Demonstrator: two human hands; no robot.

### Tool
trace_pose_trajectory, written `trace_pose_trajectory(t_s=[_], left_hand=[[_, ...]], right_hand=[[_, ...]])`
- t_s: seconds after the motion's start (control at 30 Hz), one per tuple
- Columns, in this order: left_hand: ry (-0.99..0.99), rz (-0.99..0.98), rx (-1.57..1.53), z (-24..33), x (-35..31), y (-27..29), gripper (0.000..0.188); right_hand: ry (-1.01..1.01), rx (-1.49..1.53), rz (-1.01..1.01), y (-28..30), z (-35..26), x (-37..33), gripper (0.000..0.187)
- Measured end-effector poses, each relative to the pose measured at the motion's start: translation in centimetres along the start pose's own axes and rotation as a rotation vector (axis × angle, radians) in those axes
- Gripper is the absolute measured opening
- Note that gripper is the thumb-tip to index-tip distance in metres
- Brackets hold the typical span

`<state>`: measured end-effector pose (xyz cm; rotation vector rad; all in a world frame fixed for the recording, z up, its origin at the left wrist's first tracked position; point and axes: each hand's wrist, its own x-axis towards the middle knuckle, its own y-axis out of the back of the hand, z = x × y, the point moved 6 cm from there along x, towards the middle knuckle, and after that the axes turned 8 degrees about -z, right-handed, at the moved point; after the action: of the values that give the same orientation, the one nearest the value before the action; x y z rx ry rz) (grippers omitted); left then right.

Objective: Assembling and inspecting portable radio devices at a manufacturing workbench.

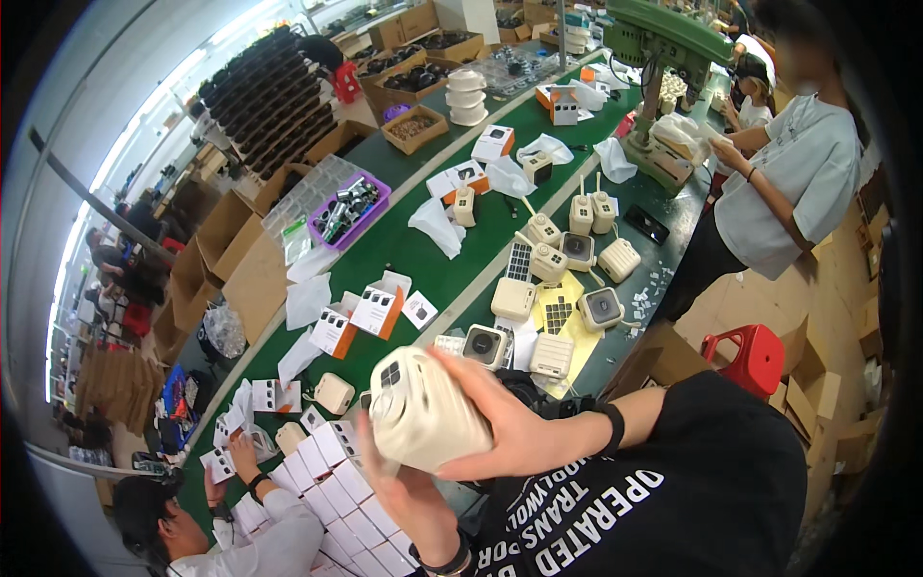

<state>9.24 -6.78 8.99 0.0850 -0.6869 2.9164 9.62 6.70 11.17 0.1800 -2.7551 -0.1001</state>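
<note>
Close in front of me is a cream, rounded box-shaped device point(423, 409), tilted, with small dark square windows at its upper end. My right hand point(495, 418) is closed around its right side, with the fingers over the top edge and the thumb underneath. Along its lower left side, my left hand point(413, 505) presses with raised fingers that are partly blurred. Just beyond stand similar cream devices, one with a dark square front point(484, 346) and one ribbed point(551, 356). A yellow sheet point(582, 344) lies under several of them.
White cartons point(341, 486) are stacked at lower left, beside a co-worker point(260, 524) handling small boxes. Orange-and-white boxes point(378, 310) and white wrapping lie on the green bench point(394, 260). A purple tray point(380, 207) holds metal parts. Another person point(784, 183) stands right, near a green drill press point(663, 38) and red stool point(745, 361).
</note>
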Motion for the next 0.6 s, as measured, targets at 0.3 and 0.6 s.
trace_pose_trajectory(t_s=[0.3, 0.6], left_hand=[[0.078, 0.012, 0.013, -1.7, -1.2, 1.1, 0.081], [0.436, -0.429, 0.772, -5.6, -1.7, 1.5, 0.044]], right_hand=[[0.232, -0.499, 0.079, 0.4, -3.6, -0.7, 0.085], [-0.313, 0.114, -0.479, 7.1, 4.8, -2.5, 0.065]])
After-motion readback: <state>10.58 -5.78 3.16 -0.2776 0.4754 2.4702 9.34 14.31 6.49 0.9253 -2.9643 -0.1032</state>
